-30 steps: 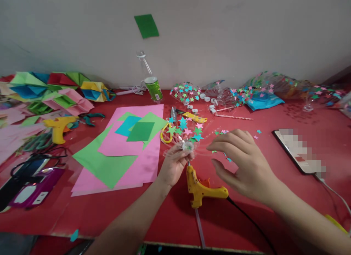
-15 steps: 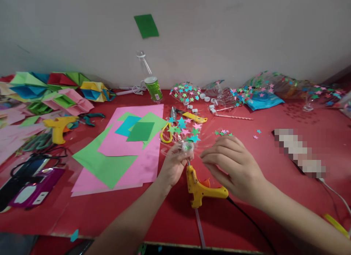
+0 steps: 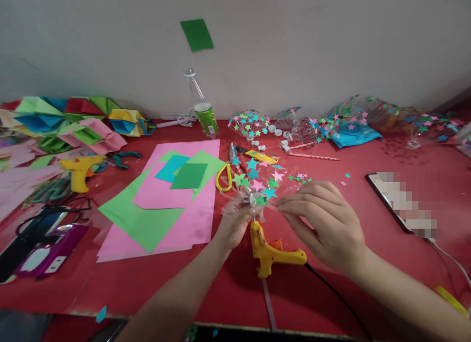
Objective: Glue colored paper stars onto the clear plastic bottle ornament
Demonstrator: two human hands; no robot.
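My left hand is closed round the narrow end of a cut clear plastic bottle, whose flared strips carry paper stars in blue, green and pink. At its right edge, the fingers of my right hand are pressed together and seem to pinch one clear strip; their tips are partly hidden. Just beneath the left hand lies a yellow glue gun, nozzle pointing away, with a glue stick out of its back. Loose paper stars lie beyond my right hand.
Scissors and a yellow cutter lie behind the bottle piece. Coloured paper sheets spread to the left, near a second glue gun. A bottle stands by the wall. A phone lies right.
The star-covered plastic has turned in my left hand, its neck opening now facing less toward me and the stars shifted right. My right hand has moved slightly right.
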